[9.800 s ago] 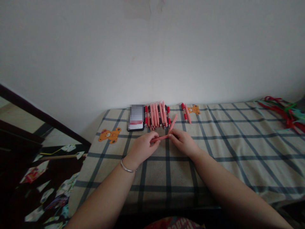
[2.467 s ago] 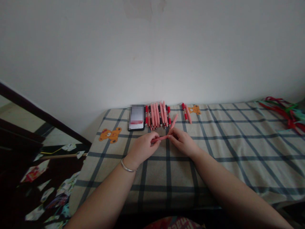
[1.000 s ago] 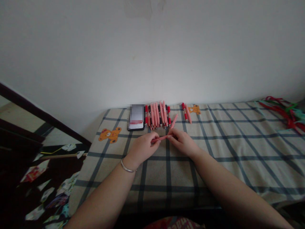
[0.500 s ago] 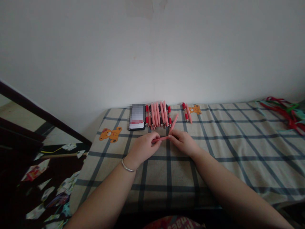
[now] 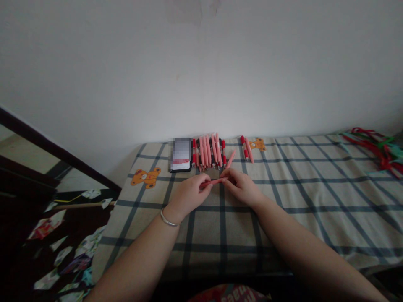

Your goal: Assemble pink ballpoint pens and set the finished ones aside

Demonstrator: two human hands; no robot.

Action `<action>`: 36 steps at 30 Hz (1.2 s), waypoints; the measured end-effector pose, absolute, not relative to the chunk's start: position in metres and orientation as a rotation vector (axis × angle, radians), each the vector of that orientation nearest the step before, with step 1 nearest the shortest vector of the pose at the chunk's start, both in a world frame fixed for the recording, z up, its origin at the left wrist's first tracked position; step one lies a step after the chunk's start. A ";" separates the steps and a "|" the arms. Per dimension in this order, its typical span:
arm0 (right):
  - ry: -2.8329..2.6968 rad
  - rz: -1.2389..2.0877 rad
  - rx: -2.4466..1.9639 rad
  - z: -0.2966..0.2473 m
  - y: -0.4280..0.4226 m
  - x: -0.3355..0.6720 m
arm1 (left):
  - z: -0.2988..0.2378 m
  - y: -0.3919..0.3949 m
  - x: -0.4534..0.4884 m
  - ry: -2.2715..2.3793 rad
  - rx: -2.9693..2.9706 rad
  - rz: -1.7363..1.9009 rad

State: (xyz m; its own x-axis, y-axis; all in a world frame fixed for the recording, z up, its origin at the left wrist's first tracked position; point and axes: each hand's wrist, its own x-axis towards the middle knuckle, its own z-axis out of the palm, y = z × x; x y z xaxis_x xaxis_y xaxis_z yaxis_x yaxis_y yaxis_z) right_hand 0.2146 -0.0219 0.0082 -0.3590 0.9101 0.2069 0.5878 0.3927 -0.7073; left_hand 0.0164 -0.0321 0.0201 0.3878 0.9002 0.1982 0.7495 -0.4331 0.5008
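Note:
A slim pink pen [image 5: 216, 181] lies crosswise between my hands, above the checked cloth. My left hand [image 5: 192, 193], with a silver bangle on the wrist, is closed around its left end. The fingertips of my right hand [image 5: 241, 186] pinch its right end. Just beyond my right fingers another pink pen [image 5: 231, 158] rests slanted on the cloth, its near end partly hidden by them. Farther back sits a row of pink, red and black pens [image 5: 208, 151], side by side. A red pen [image 5: 244, 149] and a pink pen [image 5: 249, 150] lie together to the right.
A dark-framed phone [image 5: 180, 155] with a blurred screen lies left of the pen row. The checked cloth [image 5: 283, 201] runs up to the wall [image 5: 201, 84]. Red and green ribbons [image 5: 382, 149] are heaped at far right. Scraps [image 5: 50, 224] litter the floor at left.
My right fingers have moved slightly, now covering more of the slanted pink pen's near end. Both hands keep hold of the crosswise pen; the left has barely shifted.

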 end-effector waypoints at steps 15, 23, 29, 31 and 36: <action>-2.062 0.730 -1.333 0.008 -0.021 0.215 | 0.018 -0.032 0.016 1.447 2.325 0.649; -2.106 0.707 -1.325 0.006 -0.019 0.215 | 0.019 -0.032 0.016 1.406 2.352 0.652; -2.107 0.670 -1.330 0.008 -0.020 0.215 | 0.018 -0.031 0.016 1.417 2.346 0.651; -2.094 0.677 -1.309 0.009 -0.020 0.215 | 0.018 -0.031 0.016 1.415 2.336 0.660; -2.066 0.695 -1.248 0.010 -0.023 0.215 | 0.019 -0.032 0.016 1.432 2.319 0.674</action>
State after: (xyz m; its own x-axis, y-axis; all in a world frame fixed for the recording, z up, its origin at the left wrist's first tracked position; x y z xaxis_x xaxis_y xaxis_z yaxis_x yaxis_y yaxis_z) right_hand 0.2146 -0.0226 0.0103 -0.3618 0.9018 0.2362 0.5760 0.4154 -0.7040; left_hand 0.0163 -0.0318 0.0188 0.3823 0.8978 0.2186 0.7404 -0.4392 0.5088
